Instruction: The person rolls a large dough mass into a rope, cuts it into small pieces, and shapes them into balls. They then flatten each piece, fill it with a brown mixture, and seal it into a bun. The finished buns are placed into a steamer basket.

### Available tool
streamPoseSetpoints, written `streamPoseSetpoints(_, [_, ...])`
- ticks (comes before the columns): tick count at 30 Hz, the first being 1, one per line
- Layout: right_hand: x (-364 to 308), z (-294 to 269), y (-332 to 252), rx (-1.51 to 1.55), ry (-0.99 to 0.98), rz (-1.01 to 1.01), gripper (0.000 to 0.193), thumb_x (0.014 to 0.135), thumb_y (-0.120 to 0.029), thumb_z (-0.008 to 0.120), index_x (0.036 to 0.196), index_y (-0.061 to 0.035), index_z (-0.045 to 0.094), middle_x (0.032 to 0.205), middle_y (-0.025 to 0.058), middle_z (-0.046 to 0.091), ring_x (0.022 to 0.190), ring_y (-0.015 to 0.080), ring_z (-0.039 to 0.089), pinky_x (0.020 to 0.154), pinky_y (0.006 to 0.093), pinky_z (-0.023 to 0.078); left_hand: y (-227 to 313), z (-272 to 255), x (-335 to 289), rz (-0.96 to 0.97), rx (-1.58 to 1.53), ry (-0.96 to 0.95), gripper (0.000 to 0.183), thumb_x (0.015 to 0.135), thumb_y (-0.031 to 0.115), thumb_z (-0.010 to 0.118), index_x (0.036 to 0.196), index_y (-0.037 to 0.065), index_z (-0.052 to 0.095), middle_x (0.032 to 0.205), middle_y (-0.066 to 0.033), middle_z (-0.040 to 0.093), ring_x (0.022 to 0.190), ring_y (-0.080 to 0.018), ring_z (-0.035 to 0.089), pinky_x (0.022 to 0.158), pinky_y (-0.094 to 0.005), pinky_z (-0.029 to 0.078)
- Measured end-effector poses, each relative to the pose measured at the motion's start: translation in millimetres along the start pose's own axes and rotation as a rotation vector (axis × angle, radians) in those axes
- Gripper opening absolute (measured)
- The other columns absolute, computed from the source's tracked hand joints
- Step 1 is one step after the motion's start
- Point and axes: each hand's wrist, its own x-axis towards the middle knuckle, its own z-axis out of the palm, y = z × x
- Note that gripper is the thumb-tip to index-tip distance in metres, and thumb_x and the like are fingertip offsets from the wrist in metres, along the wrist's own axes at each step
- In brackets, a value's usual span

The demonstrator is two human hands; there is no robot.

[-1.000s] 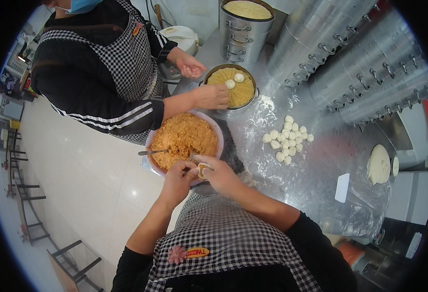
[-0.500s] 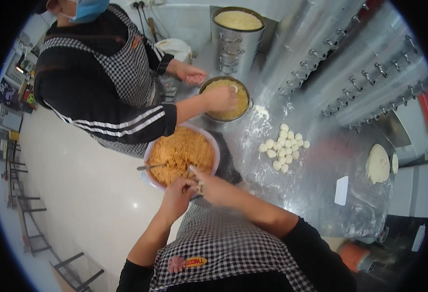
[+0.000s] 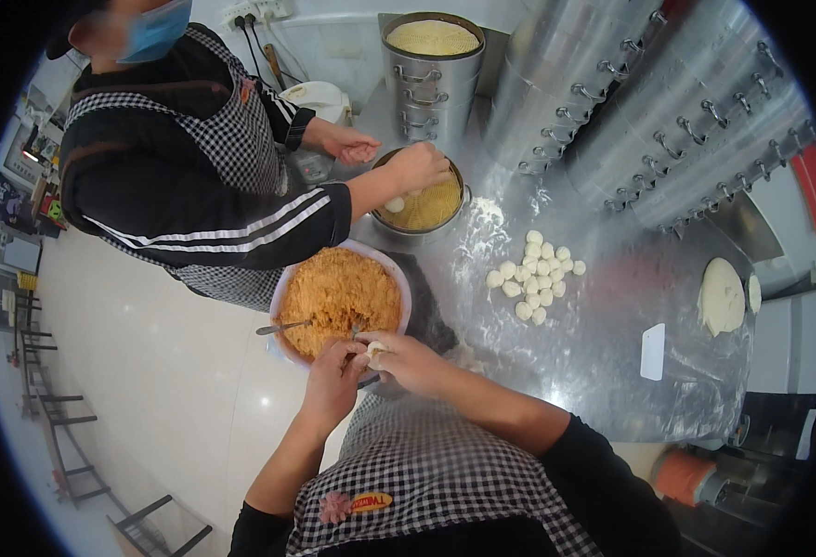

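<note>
A small pale piece of dough [image 3: 377, 350] sits between my two hands, at the near rim of a bowl [image 3: 405, 295]. My left hand [image 3: 333, 379] is closed, its fingers pinching the dough from the left. From the right, my right hand [image 3: 415, 366] curls around the same piece. A small grey tool tip [image 3: 356, 328] shows beside the right fingers; whether that hand holds it is hidden. Orange-brown crumbly filling [image 3: 343, 288] fills the bowl, and a metal-handled utensil [image 3: 282, 328] rests in it at the left.
At the left, a co-worker's hand [image 3: 419, 167] reaches over a round steamer tray [image 3: 464, 193] holding pale dough pieces. Small dough balls [image 3: 536, 277] lie on the floured metal table [image 3: 594, 371]. Right are a white scraper [image 3: 652, 352] and larger dough [image 3: 723, 295]. Tall steamer stacks [image 3: 556, 84] stand behind.
My hands stay together at the bowl's near rim, and the dough between them shows more plainly. The co-worker's hand has shifted within the tray, and a pale dough piece there has come into view.
</note>
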Motion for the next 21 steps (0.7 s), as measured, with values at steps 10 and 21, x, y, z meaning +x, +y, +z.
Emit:
streamPoseSetpoints(10, [1, -8, -31, -0.228, -0.142, 0.108, 0.044, 0.097, -0.007, 0.051, 0.138, 0.0074, 0.048, 0.094, 0.0127, 0.065, 0.086, 0.0198, 0.065, 0.078, 0.0311, 0.052, 14, -3, -1, 0.110, 0.063, -0.011, 0.012, 0.090, 0.002, 0.069, 0.101, 0.004, 0.066, 0.098, -0.0094, 0.062, 0.081, -0.0223, 0.062, 0.072, -0.0322, 0.052])
streamPoseSetpoints(21, [-5, -5, -16, 0.451, -0.149, 0.167, 0.058, 0.099, -0.007, 0.046, 0.153, 0.0064, 0.030, 0.118, 0.0102, 0.062, 0.103, 0.0179, 0.061, 0.084, 0.0288, 0.049, 28, -12, -6, 0.067, -0.019, 0.082, 0.012, 0.089, -0.001, 0.070, 0.100, 0.002, 0.068, 0.099, -0.0097, 0.064, 0.086, -0.0210, 0.066, 0.073, -0.0302, 0.054])
